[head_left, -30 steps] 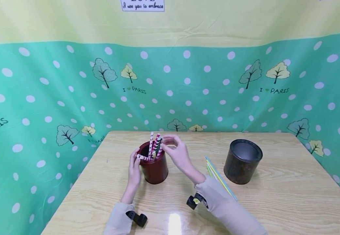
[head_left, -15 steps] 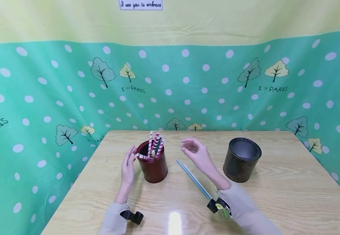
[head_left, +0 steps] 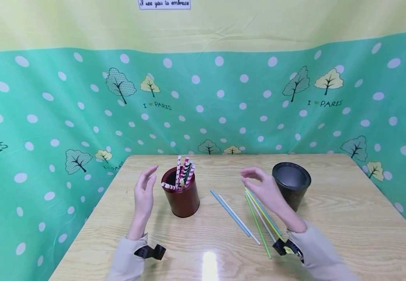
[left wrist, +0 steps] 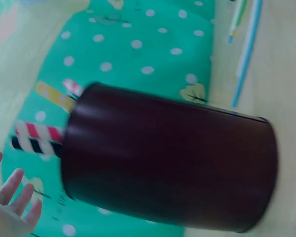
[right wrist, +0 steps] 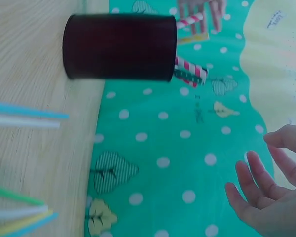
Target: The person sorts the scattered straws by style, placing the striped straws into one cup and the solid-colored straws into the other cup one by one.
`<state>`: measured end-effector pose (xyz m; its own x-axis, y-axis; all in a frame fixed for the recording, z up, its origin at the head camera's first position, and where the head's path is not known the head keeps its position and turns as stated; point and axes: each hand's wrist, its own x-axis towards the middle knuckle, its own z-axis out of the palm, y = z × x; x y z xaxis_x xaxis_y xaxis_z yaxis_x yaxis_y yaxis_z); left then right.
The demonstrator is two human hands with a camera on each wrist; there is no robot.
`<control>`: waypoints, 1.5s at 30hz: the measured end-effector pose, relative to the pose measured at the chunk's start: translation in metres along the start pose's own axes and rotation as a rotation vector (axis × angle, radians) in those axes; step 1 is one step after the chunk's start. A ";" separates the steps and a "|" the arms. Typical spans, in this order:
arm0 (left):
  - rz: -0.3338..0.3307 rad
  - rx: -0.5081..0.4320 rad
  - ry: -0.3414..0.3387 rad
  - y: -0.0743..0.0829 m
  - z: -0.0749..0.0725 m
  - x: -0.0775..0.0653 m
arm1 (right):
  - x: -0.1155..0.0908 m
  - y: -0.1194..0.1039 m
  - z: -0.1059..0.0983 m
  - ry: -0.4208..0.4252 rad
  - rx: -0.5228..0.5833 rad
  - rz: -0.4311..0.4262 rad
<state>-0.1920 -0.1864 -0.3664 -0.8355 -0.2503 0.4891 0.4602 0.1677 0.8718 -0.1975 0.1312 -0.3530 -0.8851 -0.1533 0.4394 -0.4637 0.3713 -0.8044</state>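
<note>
A dark red can [head_left: 184, 203] stands upright on the table, holding several patterned paper straws [head_left: 187, 175]. Most of them lean up past the rim; one lies low toward the left side. My left hand [head_left: 144, 197] is off to the can's left, apart from it, its fingers spread and holding nothing in the left wrist view. To the right, my right hand [head_left: 266, 193] hovers over thin coloured sticks, in front of a black can [head_left: 290, 183], fingers loosely bent with nothing in them. Beneath it lie a green stick [head_left: 257, 225], a yellow stick [head_left: 266, 215], plus white and blue ones.
A blue stick [head_left: 229, 212] and a white stick [head_left: 239, 220] lie side by side between the two cans. Behind the wooden table [head_left: 346, 210] hangs a green and yellow dotted cloth [head_left: 220, 105]. The black can's mouth faces up.
My right hand has let go of the straws at the red can and moved right, toward the black can. My left hand has come off the can's side and drawn left.
</note>
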 end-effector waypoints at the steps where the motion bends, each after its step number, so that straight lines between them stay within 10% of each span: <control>1: 0.023 -0.013 -0.011 0.004 0.001 0.002 | -0.001 0.001 -0.004 0.014 -0.029 -0.010; 7: 0.199 -0.091 -0.107 0.024 0.016 0.004 | -0.009 0.011 -0.026 0.110 -0.121 -0.071; 14: 0.246 -0.168 -0.251 0.039 0.039 -0.008 | -0.010 0.096 -0.047 0.184 0.038 -0.207; 21: 0.347 -0.128 -0.403 0.040 0.060 -0.019 | -0.027 0.051 -0.068 0.269 -0.177 -0.102; 27: 0.290 -0.043 -0.481 0.027 0.077 -0.029 | -0.034 0.111 -0.086 0.328 -0.158 -0.108; 37: 0.098 0.121 -0.660 0.031 0.094 -0.040 | -0.046 0.087 -0.094 0.380 -0.188 0.019; 45: 0.041 0.196 -0.811 -0.008 0.105 -0.040 | -0.045 0.214 -0.110 0.412 -0.124 0.000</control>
<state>-0.1934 -0.0779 -0.3958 -0.8104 0.5116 0.2855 0.4973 0.3432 0.7968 -0.2527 0.3178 -0.5006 -0.7837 0.2155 0.5826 -0.4333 0.4823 -0.7613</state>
